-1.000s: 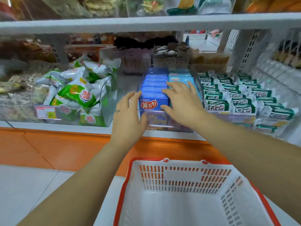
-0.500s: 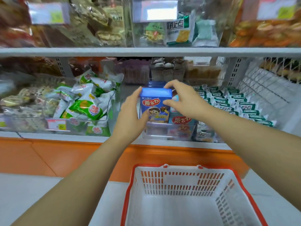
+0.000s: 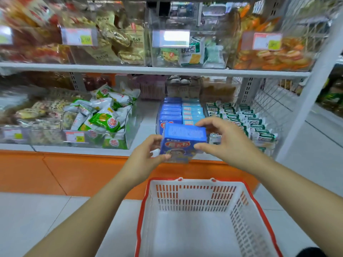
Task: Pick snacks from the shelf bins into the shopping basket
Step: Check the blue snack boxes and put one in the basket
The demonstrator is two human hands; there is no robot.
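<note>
A white slotted shopping basket (image 3: 194,197) with a red rim sits on the pale tiled floor (image 3: 37,219) at the shopper's feet, nearest the camera. Above its far rim, two bare forearms reach forward and both hands hold one blue snack box (image 3: 183,140) in the air, clear of the shelf and not yet in the basket. The left hand (image 3: 146,154) grips the box's lower left corner with curled fingers and thumb; the right hand (image 3: 222,140) pinches its right end, fingers over the top edge and thumb on the front face. The box is tilted, its red label and cartoon figure facing the camera.

Behind the hands runs the orange base panel (image 3: 74,171) of the shelving. On the lower shelf, directly beyond the box, a row of matching dark blue boxes (image 3: 171,112) stands beside a row of light blue boxes (image 3: 192,113). To their right lie green-and-white packets (image 3: 248,119) in ranks; to their left, a clear bin holds green-and-white bags (image 3: 105,114) in a heap.

The upper shelf (image 3: 148,68) carries clear bins of bagged snacks with price tags on their fronts, blurred.
</note>
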